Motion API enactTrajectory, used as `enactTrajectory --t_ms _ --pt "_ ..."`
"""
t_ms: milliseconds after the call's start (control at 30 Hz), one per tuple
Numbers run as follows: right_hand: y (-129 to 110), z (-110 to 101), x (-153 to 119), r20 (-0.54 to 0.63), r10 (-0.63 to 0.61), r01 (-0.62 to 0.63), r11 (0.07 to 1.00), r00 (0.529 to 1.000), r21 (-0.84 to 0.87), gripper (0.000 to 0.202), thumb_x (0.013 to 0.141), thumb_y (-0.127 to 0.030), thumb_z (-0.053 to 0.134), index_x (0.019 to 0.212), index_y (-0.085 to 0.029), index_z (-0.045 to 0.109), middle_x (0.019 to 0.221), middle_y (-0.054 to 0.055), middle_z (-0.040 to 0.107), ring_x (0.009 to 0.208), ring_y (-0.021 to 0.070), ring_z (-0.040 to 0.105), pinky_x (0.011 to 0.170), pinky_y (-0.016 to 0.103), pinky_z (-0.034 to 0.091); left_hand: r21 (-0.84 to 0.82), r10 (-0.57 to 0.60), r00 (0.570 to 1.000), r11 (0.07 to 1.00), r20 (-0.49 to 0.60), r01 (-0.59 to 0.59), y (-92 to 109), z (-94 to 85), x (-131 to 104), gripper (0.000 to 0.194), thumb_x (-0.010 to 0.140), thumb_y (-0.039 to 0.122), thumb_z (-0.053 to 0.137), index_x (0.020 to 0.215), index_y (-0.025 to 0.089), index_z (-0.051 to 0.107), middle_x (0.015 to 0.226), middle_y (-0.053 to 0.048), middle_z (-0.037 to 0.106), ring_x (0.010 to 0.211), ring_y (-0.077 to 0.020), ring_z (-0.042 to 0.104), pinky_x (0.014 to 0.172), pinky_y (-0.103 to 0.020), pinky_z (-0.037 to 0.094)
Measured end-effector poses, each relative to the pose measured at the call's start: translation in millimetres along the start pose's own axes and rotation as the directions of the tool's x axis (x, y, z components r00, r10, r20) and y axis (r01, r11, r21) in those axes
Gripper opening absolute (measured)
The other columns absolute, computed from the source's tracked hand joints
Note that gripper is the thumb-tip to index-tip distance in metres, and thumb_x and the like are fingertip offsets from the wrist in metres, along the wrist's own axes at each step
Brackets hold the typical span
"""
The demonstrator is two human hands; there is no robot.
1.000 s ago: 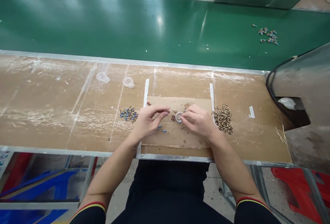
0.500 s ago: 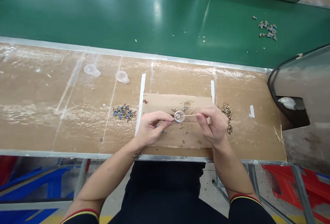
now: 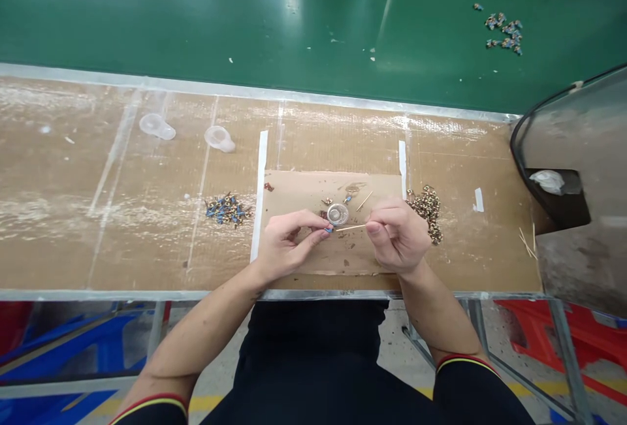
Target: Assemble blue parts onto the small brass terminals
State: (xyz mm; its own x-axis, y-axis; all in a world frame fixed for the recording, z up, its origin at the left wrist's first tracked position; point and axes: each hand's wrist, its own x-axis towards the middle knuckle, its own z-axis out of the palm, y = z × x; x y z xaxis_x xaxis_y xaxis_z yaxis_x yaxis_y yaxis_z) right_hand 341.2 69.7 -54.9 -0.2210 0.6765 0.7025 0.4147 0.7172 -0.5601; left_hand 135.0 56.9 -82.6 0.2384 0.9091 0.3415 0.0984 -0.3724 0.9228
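Note:
My left hand [image 3: 292, 242] pinches a small blue part [image 3: 329, 229] between thumb and fingertips. In my right hand [image 3: 399, 232] is a thin wooden toothpick [image 3: 351, 227], its tip pointing left and close to the blue part; whether they touch I cannot tell. Just beyond my fingertips a small clear cup [image 3: 337, 214] stands on a brown cardboard sheet [image 3: 298, 183]. Another toothpick [image 3: 364, 200] and a small blue-and-brass piece [image 3: 347, 199] lie behind the cup. A heap of blue-and-brass parts [image 3: 228, 209] is left of the sheet, and a heap of brass parts [image 3: 427, 211] is right.
Two clear plastic cups [image 3: 219, 138] lie at the back left. A green surface [image 3: 186, 27] runs behind the table, with several blue-and-brass parts [image 3: 509, 34] on it. A metal housing with a black cable [image 3: 519, 170] borders the right. Loose toothpicks [image 3: 528, 242] lie beside it.
The toothpick in my right hand has moved from inside the clear cup towards me, near the part in my left hand. The whole view has shifted slightly.

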Motion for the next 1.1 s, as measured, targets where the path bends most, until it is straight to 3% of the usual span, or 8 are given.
enactTrajectory --t_ms 267,967,1100 --pt "-0.3 0.2 -1.9 0.023 0.007 -0.009 0.997 1.0 0.077 0.006 0.1 -0.02 0.055 0.102 -0.025 0.059 0.077 0.001 0.065 0.068 0.0162 0.06 0.058 0.031 0.048 -0.016 0.02 1.0 1.0 -0.002 -0.02 0.8 -0.4 -0.3 0.005 0.092 0.02 0.07 0.094 0.019 0.074 0.086 -0.005 0.079 0.078 -0.0148 0.075 0.073 -0.027 0.063" --pt "1.3 5.5 0.3 0.008 -0.059 0.058 0.993 0.998 0.101 0.004 0.098 -0.017 0.057 0.098 -0.019 0.061 0.074 0.001 0.065 0.066 0.0147 0.062 0.057 0.028 0.05 -0.068 0.032 0.999 0.997 -0.012 -0.033 3.1 0.5 2.0 0.007 0.089 0.013 0.071 0.092 0.018 0.075 0.084 -0.005 0.079 0.078 -0.0151 0.076 0.073 -0.024 0.062" --pt "1.7 1.6 1.2 -0.062 -0.047 0.051 0.996 0.997 0.069 0.006 0.1 -0.021 0.056 0.098 -0.021 0.061 0.073 0.001 0.065 0.064 0.0147 0.06 0.056 0.029 0.048 -0.156 -0.002 1.0 0.988 -0.018 -0.001 4.6 0.8 3.0 0.006 0.089 0.013 0.071 0.089 0.017 0.075 0.083 -0.006 0.079 0.078 -0.0154 0.076 0.071 -0.024 0.063"
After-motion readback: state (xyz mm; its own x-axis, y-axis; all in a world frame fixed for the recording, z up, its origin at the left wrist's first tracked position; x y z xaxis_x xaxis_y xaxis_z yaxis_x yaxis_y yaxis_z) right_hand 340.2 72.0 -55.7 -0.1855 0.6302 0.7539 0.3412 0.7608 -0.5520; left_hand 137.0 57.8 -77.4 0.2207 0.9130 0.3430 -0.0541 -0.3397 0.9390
